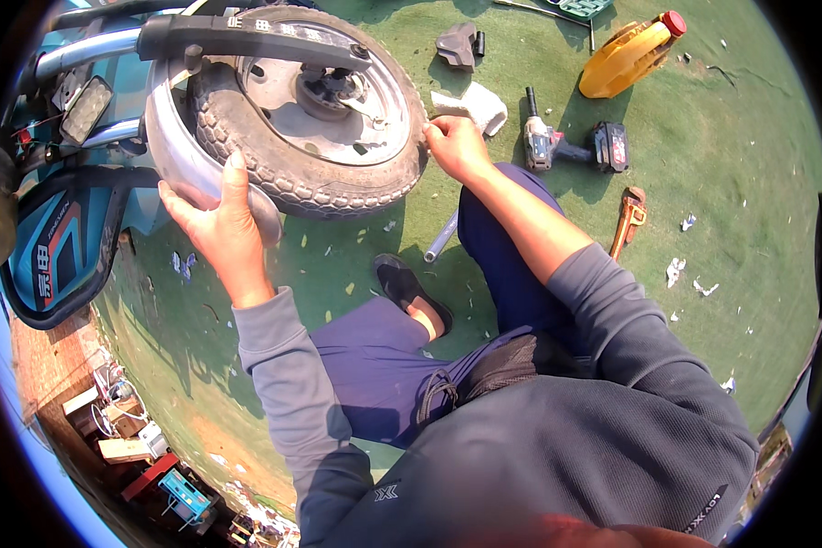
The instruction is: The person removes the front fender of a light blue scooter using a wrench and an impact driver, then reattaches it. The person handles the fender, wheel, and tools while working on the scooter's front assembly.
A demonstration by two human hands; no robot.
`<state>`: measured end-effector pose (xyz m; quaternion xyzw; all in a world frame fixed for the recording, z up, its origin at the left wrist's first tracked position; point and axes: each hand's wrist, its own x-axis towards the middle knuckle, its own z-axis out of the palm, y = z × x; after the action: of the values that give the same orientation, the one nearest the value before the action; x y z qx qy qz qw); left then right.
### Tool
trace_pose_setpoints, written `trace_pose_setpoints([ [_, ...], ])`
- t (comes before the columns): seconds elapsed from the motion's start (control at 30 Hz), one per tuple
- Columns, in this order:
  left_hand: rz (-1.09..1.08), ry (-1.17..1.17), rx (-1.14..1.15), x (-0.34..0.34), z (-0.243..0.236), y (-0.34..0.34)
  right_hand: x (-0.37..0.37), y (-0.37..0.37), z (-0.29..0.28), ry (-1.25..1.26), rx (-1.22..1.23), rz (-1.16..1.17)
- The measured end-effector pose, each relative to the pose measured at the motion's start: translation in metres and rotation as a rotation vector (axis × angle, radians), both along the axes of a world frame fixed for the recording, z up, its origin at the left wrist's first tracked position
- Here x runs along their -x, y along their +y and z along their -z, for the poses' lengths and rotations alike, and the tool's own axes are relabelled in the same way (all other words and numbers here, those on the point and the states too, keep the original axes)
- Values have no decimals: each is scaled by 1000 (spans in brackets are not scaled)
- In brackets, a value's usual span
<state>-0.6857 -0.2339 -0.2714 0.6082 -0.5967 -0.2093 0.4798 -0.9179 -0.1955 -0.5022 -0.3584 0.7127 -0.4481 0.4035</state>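
Observation:
A scooter's front wheel (324, 100), with a black knobby tyre (274, 160) and silver hub, fills the upper left. My left hand (215, 215) grips the tyre's lower left side, against the silver mudguard (169, 146). On the tyre's right edge, my right hand (455, 146) pinches the rubber with its fingers. The blue scooter body (59, 247) sits at the far left. I crouch on green matting, one black shoe (409, 290) under the wheel.
On the green mat (703, 155) lie a cordless impact wrench (571, 146), an orange pipe wrench (628, 219), a yellow oil jug with a red cap (630, 55), a white rag (473, 105), a grey tube (440, 239) and paper scraps. Brick paving and boxes show lower left.

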Motion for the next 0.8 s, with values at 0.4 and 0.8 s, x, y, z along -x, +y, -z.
trace_pose_setpoints([
  [0.4,17,6,3,-2,0,0,11,0,3,18,-16,3],
  [0.8,12,41,13,0,1,-1,13,-1,6,12,-28,8],
])
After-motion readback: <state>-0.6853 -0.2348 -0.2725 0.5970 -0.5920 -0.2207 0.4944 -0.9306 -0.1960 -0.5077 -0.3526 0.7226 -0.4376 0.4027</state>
